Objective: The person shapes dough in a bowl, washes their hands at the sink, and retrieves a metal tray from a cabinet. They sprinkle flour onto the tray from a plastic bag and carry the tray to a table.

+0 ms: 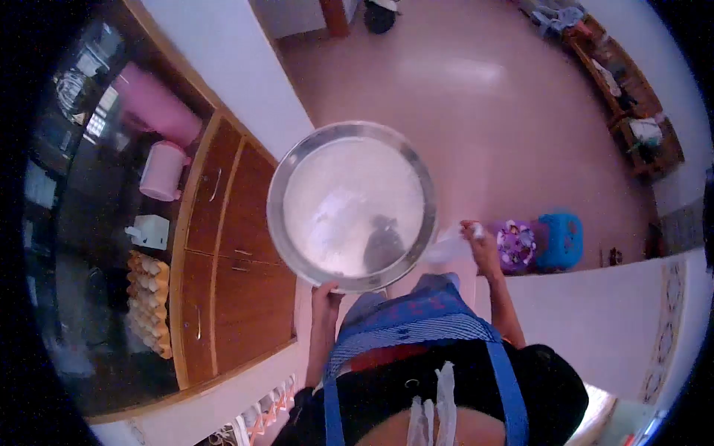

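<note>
A large round metal basin (279,230) is held in front of my body, with its wide pale face turned up toward the camera. My left hand (326,293) is closed on the near rim of the basin, its fingers partly hidden. A dark shadow or reflection shows on the pale face. To the right of the basin, my right hand (480,239) is closed on a whitish, see-through sheet (446,247), perhaps plastic or thin cloth. The sheet hangs beside the basin's right edge; whether they touch I cannot tell.
Wooden cabinets (234,253) stand on the left under a dark counter (100,297) bearing an egg tray (149,301), a white box (154,232) and pink containers (165,171). A purple patterned tub (515,245) and blue basket (561,239) are at the right. A wooden rack (625,97) lines the far wall.
</note>
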`<act>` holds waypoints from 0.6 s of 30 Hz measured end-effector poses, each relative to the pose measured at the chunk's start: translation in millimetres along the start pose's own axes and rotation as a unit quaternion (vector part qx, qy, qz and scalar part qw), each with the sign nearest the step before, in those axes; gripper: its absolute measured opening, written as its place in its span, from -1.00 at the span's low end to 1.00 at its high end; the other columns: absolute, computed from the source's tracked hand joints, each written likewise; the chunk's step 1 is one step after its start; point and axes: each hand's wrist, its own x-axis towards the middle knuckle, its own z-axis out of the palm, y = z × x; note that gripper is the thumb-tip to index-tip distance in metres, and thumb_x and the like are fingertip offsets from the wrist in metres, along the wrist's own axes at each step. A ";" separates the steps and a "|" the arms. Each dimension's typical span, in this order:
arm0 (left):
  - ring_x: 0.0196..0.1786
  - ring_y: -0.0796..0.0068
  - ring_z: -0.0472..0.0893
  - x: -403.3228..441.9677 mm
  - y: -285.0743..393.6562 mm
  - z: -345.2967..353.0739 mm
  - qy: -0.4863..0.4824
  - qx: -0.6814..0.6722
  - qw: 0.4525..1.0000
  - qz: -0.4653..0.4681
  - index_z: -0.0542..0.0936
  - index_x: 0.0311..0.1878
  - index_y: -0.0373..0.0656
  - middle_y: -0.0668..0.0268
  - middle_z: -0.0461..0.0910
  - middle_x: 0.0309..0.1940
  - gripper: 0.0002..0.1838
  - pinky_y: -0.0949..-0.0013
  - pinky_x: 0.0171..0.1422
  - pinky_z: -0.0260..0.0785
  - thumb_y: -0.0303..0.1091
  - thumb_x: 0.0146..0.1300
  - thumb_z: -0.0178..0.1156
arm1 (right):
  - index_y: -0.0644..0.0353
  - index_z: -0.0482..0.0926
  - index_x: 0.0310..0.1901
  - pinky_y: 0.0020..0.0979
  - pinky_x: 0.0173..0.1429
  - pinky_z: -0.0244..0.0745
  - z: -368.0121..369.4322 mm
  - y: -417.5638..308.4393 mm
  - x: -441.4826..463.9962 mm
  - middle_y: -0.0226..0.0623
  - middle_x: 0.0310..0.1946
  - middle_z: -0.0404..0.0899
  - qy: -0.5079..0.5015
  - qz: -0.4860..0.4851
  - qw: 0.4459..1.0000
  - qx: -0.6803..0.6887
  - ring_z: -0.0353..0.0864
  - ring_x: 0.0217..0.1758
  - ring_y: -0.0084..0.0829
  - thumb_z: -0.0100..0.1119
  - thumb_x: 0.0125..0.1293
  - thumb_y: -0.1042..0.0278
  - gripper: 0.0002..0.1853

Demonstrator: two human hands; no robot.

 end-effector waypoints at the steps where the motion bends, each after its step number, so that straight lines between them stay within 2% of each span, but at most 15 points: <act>1: -0.27 0.41 0.55 5.8 20.7 32.7 -0.011 0.024 1.000 0.011 0.41 -0.07 -0.30 0.24 0.53 -0.30 -0.60 0.39 -0.25 0.46 -0.52 -0.08 0.13 | 0.26 0.49 -0.06 -0.49 -0.03 0.38 -5.5 -1.8 12.1 -0.32 -0.23 0.56 -0.009 0.004 1.000 0.000 0.50 -0.16 -0.52 0.04 0.27 0.29 -0.72; 3: -0.30 0.41 0.55 37.7 55.7 67.6 -0.035 0.032 0.999 0.013 0.44 -0.11 -0.30 0.25 0.53 -0.32 -0.64 0.39 -0.25 0.46 -0.53 -0.08 0.13 | 0.27 0.50 -0.08 -0.47 -0.08 0.40 -1.6 -4.0 42.4 -0.29 -0.20 0.55 0.071 -0.029 0.997 0.033 0.52 -0.17 -0.48 -0.01 0.30 0.30 -0.74; 4: -0.33 0.41 0.56 54.6 71.3 89.3 -0.065 0.043 0.997 0.018 0.47 -0.15 -0.30 0.25 0.54 -0.34 -0.68 0.40 -0.26 0.46 -0.53 -0.08 0.12 | 0.27 0.50 -0.08 -0.47 -0.08 0.40 -0.7 -7.3 62.0 -0.29 -0.20 0.55 0.073 -0.031 0.996 0.033 0.52 -0.17 -0.48 -0.01 0.30 0.30 -0.74; 6: -0.30 0.41 0.56 93.0 93.5 120.4 -0.064 0.041 0.997 0.026 0.50 -0.19 -0.31 0.23 0.54 -0.31 -0.71 0.40 -0.25 0.46 -0.53 -0.07 0.12 | 0.27 0.49 -0.09 -0.48 -0.08 0.39 6.5 -6.5 102.1 -0.28 -0.20 0.55 0.124 -0.003 0.990 0.059 0.51 -0.19 -0.48 -0.02 0.31 0.29 -0.74; 8: -0.27 0.40 0.57 131.3 105.3 146.3 -0.099 0.037 0.994 0.039 0.49 -0.19 -0.32 0.22 0.55 -0.31 -0.70 0.40 -0.22 0.47 -0.53 -0.08 0.11 | 0.25 0.50 -0.09 -0.47 -0.09 0.40 4.6 -4.2 147.6 -0.28 -0.21 0.55 0.127 -0.017 0.992 0.015 0.52 -0.21 -0.47 -0.07 0.33 0.26 -0.73; 10: -0.26 0.39 0.57 174.3 118.3 183.1 -0.099 0.050 0.993 0.035 0.48 -0.16 -0.33 0.21 0.55 -0.29 -0.68 0.39 -0.20 0.47 -0.53 -0.08 0.12 | 0.22 0.51 -0.09 -0.45 -0.11 0.41 0.3 -3.0 203.7 -0.28 -0.22 0.56 0.171 0.008 0.984 -0.051 0.52 -0.24 -0.46 -0.10 0.34 0.22 -0.71; 11: -0.24 0.37 0.57 196.7 125.3 201.6 -0.099 0.065 0.992 0.034 0.47 -0.14 -0.33 0.20 0.54 -0.27 -0.66 0.37 -0.18 0.47 -0.53 -0.08 0.12 | 0.19 0.52 -0.10 -0.43 -0.13 0.42 -7.7 10.7 234.6 -0.27 -0.25 0.56 0.155 0.024 0.980 -0.122 0.52 -0.26 -0.45 -0.10 0.34 0.17 -0.69; 13: -0.23 0.35 0.56 247.6 134.5 245.2 -0.094 0.066 0.993 0.036 0.43 -0.09 -0.33 0.19 0.53 -0.24 -0.61 0.35 -0.15 0.48 -0.51 -0.08 0.12 | 0.21 0.52 -0.11 -0.43 -0.16 0.41 -17.3 55.8 300.1 -0.29 -0.28 0.56 0.136 0.002 0.988 -0.069 0.51 -0.29 -0.47 -0.08 0.33 0.17 -0.69; 15: -0.22 0.33 0.56 290.5 143.8 284.8 -0.097 0.059 0.992 0.055 0.40 -0.04 -0.34 0.17 0.52 -0.21 -0.57 0.32 -0.13 0.49 -0.50 -0.07 0.12 | 0.23 0.52 -0.13 -0.42 -0.18 0.40 -24.9 48.3 352.6 -0.30 -0.32 0.56 0.118 -0.039 0.992 -0.013 0.50 -0.32 -0.48 -0.06 0.32 0.17 -0.69; 17: -0.18 0.29 0.55 344.4 153.1 319.7 -0.127 0.048 0.991 -0.014 0.32 0.04 -0.34 0.13 0.49 -0.16 -0.50 0.25 -0.07 0.48 -0.47 -0.05 0.10 | 0.27 0.52 -0.16 -0.45 -0.26 0.36 -26.4 1.1 411.9 -0.38 -0.41 0.52 0.084 0.009 0.994 0.070 0.44 -0.37 -0.54 -0.04 0.31 0.18 -0.69; 18: -0.18 0.29 0.55 363.2 158.9 336.8 -0.127 0.045 0.991 -0.002 0.32 0.04 -0.34 0.13 0.49 -0.16 -0.50 0.25 -0.07 0.48 -0.47 -0.05 0.10 | 0.27 0.52 -0.16 -0.45 -0.26 0.36 -28.6 -8.5 443.5 -0.38 -0.41 0.52 0.077 -0.002 0.994 0.073 0.44 -0.37 -0.54 -0.04 0.31 0.18 -0.69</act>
